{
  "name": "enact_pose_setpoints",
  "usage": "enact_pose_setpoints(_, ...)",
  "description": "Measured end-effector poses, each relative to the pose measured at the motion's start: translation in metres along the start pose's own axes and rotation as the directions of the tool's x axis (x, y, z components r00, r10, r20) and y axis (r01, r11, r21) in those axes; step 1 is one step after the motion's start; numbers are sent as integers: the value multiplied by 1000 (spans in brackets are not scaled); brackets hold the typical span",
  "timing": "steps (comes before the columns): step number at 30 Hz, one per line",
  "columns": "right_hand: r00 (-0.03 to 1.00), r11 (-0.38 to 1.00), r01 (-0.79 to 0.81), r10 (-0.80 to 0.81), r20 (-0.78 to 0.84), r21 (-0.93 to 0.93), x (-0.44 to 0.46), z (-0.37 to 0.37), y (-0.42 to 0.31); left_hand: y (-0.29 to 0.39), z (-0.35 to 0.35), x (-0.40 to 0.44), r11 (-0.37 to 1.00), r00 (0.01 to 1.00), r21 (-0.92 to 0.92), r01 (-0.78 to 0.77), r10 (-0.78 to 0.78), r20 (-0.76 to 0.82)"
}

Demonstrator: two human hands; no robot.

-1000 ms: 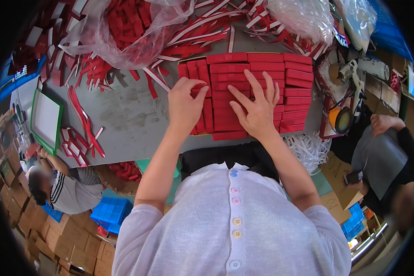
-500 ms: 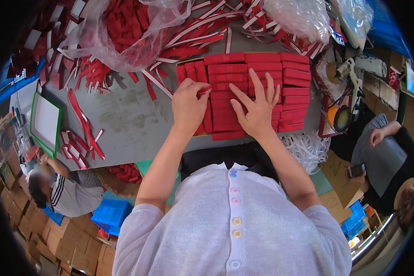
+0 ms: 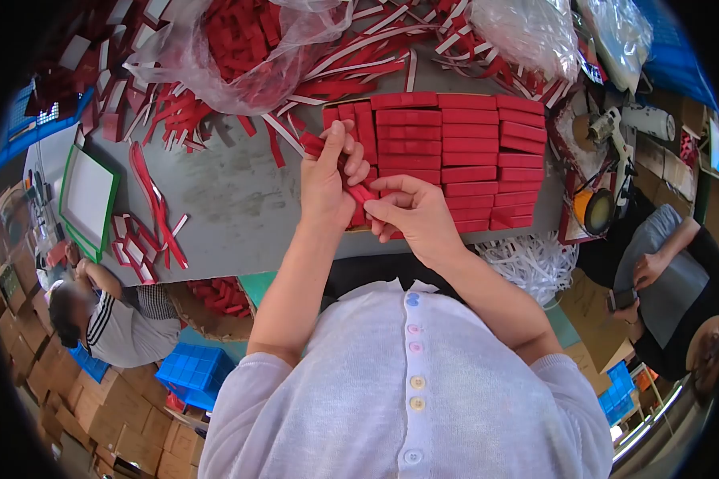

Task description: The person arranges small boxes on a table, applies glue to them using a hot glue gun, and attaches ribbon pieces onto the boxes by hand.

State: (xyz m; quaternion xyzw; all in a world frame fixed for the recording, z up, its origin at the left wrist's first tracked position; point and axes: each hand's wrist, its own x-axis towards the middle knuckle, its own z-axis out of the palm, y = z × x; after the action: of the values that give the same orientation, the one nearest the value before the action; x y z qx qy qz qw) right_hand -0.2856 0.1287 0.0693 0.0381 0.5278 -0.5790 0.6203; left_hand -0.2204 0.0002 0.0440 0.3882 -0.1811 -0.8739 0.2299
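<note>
Grey tabletop (image 3: pixel 232 199) stretches beneath loose red-and-white strips (image 3: pixel 185 113), and from my remote seat I see packed rows of red pieces (image 3: pixel 470 145) to its right. Above their left end, my left hand (image 3: pixel 327 188) is loosely curled; my right hand (image 3: pixel 414 214) pinches a small red piece (image 3: pixel 363 194) between thumb and forefinger. I can't tell whether the left grips it too.

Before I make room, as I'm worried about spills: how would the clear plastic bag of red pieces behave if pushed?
The clear plastic bag is probably floppy, as its film wrinkles and sags. It could spill, since it seems to gape open over loosely heaped red pieces.
</note>
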Motion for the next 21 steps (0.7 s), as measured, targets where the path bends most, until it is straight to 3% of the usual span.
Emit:
enact_pose_setpoints(3, 999, 999, 42, -41, -35, 16, -3, -7, -2, 8, -9, 3, 997, 995, -30, -73, 71, -69)
enact_pose_setpoints(5, 988, 991, 130, -130, -77, -8, -3, -16, 4, 17, -18, 4, 989, 987, 136, -62, 82, -141)
enact_pose_setpoints(6, 902, 883, 371, -417, -115, -287, -2, -22, 8, 21, -13, -3, 952, 984, 299, 64, -9, -180)
enact_pose_setpoints(7, 743, 649, 533, -666, -67, -543, -2, -26, 10, 24, -5, -12, 952, 984, 299, 64, -10, -179)
enact_pose_setpoints(8, 743, 649, 532, -666, -68, -543, -1, -29, 12, 26, 3, -21, 883, 960, 379, 278, -241, -142)
enact_pose_setpoints(9, 644, 484, 589, -765, 14, -647, 0, -31, 14, 27, 6, -25, 756, 879, 462, 463, -461, -127)
enact_pose_setpoints(11, 429, 109, 616, -877, 217, -780, -1, -34, 18, 13, -10, -26, 719, 830, 457, 523, -552, -82)
enact_pose_setpoints(13, 455, 162, 603, -874, 170, -781, 0, -35, 16, 1, -14, -27, 768, 911, 549, 330, -412, 28)
enact_pose_setpoints(15, 478, 210, 591, -869, 129, -779, -2, -36, 8, -3, -18, -22, 760, 915, 568, 316, -402, 28)
enact_pose_setpoints(16, 786, 783, 530, -598, -156, -326, -5, -37, 1, -7, -16, -21, 653, 951, 735, 182, -308, 38)
enact_pose_setpoints(17, 979, 938, 177, -137, -151, 298, -7, -39, -2, -9, -16, -20, 501, 974, 864, 50, -218, 69)
enact_pose_setpoints(18, 957, 974, 226, -220, -189, 10, -2, -43, 6, -11, -17, -18, 500, 972, 865, 52, -222, 70)
enact_pose_setpoints(19, 956, 974, 227, -221, -194, 10, 1, -47, 11, -14, -18, -15, 439, 975, 898, -12, -193, 107)
enact_pose_setpoints(21, 891, 923, 276, -350, -288, -269, 4, -51, 17, -17, -19, -10, 375, 975, 924, -74, -169, 147)
